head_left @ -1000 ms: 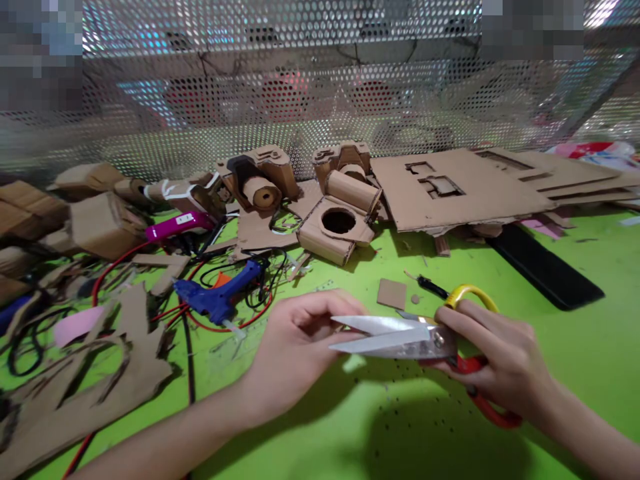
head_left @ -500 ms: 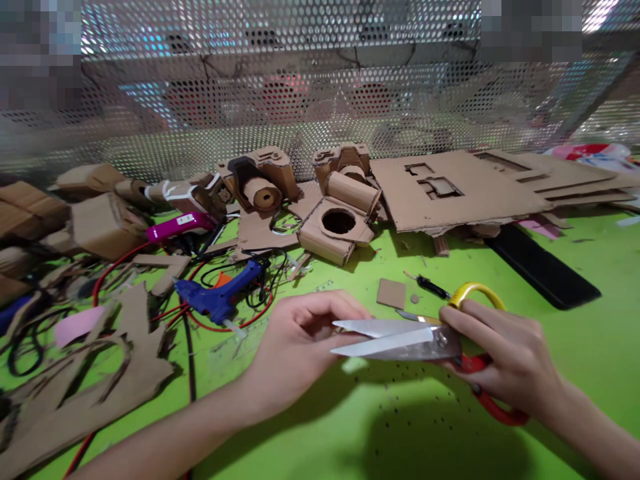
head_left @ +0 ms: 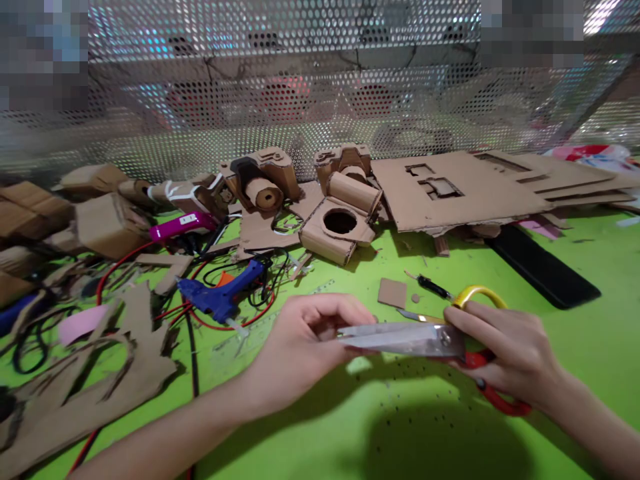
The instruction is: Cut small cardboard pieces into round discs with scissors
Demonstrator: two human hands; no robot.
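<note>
My right hand [head_left: 510,350] grips a pair of scissors [head_left: 405,338] by its yellow and red handles, the blades pointing left and nearly together. Close to the blade tips, the fingers of my left hand [head_left: 310,347] are pinched; whatever they hold is hidden behind the fingers and blades. Behind the scissors lie a small cardboard square [head_left: 393,293], a tiny round cardboard disc [head_left: 415,299] and a thin black-handled tool [head_left: 434,287]. A craft knife blade [head_left: 413,315] shows just beyond the scissors. Small dark specks dot the green table [head_left: 400,407] below the hands.
A blue glue gun [head_left: 220,293] and a magenta tool [head_left: 181,227] lie among cords on the left, near cardboard scraps [head_left: 100,387]. Cardboard camera models [head_left: 270,177] stand at the back. Stacked cardboard sheets [head_left: 470,193] and a black phone-like slab [head_left: 545,267] are at right.
The scissor blades have closed from a wider gap to nearly together at my left fingertips. Both hands stay in about the same place; the view has shifted slightly.
</note>
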